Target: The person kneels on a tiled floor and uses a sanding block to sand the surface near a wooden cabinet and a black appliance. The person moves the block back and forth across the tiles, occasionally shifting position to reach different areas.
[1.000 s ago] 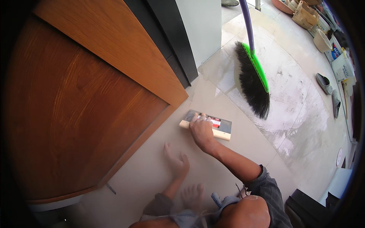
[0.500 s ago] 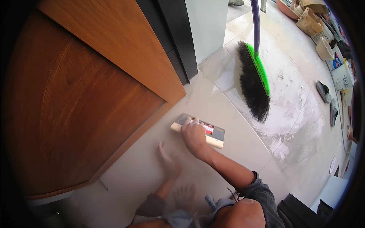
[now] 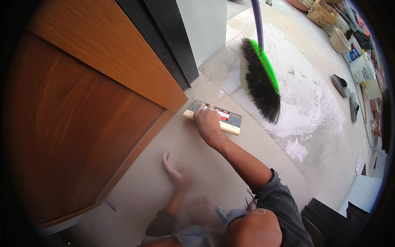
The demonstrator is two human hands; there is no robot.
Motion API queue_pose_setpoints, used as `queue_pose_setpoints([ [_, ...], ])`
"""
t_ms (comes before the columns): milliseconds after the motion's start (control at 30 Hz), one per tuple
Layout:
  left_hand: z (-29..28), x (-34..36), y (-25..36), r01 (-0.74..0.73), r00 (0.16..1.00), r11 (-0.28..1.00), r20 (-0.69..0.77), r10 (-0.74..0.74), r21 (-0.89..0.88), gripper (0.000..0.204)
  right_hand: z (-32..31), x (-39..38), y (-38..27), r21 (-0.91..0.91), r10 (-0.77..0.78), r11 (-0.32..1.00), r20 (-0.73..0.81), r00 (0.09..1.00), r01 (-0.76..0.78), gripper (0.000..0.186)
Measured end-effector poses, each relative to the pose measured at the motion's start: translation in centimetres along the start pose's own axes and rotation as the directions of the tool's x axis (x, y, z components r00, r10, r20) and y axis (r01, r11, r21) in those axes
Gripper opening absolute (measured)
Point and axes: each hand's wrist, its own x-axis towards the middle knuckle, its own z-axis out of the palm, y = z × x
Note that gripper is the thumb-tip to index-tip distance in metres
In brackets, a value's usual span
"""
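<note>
A wide putty scraper (image 3: 234, 119) with a pale wooden handle edge, a grey blade and a red label lies low over the beige tiled floor (image 3: 263, 150). My right hand (image 3: 208, 122) is closed round its left part, fingers bent over the top. Whether the blade edge touches the tile I cannot tell. Closer to me, my left hand (image 3: 171, 168) holds nothing, its fingers stretched out and apart, beside the wooden door (image 3: 103, 103). Haze blurs its wrist and my bare foot behind it.
A broom (image 3: 263, 78) with black bristles and a green head stands just beyond the scraper, on whitish, dusty floor. Grey shoes (image 3: 347, 94), buckets (image 3: 362, 68) and a paper bag (image 3: 321, 14) line the far right. A dark door frame (image 3: 173, 45) rises past the wooden door's corner.
My right hand has slid the scraper away from me, past the door's corner. My left hand stays near the door, still open. The whole view has shifted slightly.
</note>
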Motion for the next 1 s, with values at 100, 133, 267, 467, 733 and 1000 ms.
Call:
queue_pose_setpoints([
  [100,0.0,-0.3,-1.8,-0.050,0.996,0.994,-0.074,0.042,-0.099,0.083,-0.6,-9.3,-3.7,0.037,-0.091,0.995,-0.023,0.996,0.092,0.055],
  [133,-0.4,-0.6,-2.4,-0.056,0.996,0.992,-0.079,0.047,-0.109,0.082,0.2,-13.6,-5.2,0.101,-0.103,0.990,0.036,0.994,0.099,0.054],
  [267,0.1,-0.6,-2.5,-0.097,0.993,0.993,-0.071,0.092,-0.071,0.077,0.8,-23.1,-1.2,0.039,-0.199,0.979,-0.006,0.980,0.199,0.060],
  [467,0.1,-0.8,-2.3,-0.087,0.995,0.996,-0.038,0.087,0.016,0.077,-3.3,-15.6,8.2,-0.010,0.083,0.997,0.176,0.981,-0.082,0.062],
  [733,0.1,-0.8,-2.3,-0.032,0.999,0.999,-0.039,0.032,0.008,0.078,-3.8,-15.0,9.6,0.169,0.193,0.958,0.222,0.956,-0.232,0.058],
  [1000,0.3,-0.1,-0.9,-0.013,1.000,0.997,-0.017,0.015,0.080,0.077,-4.8,-15.9,10.1,0.164,0.273,0.933,0.261,0.926,-0.321,0.071],
])
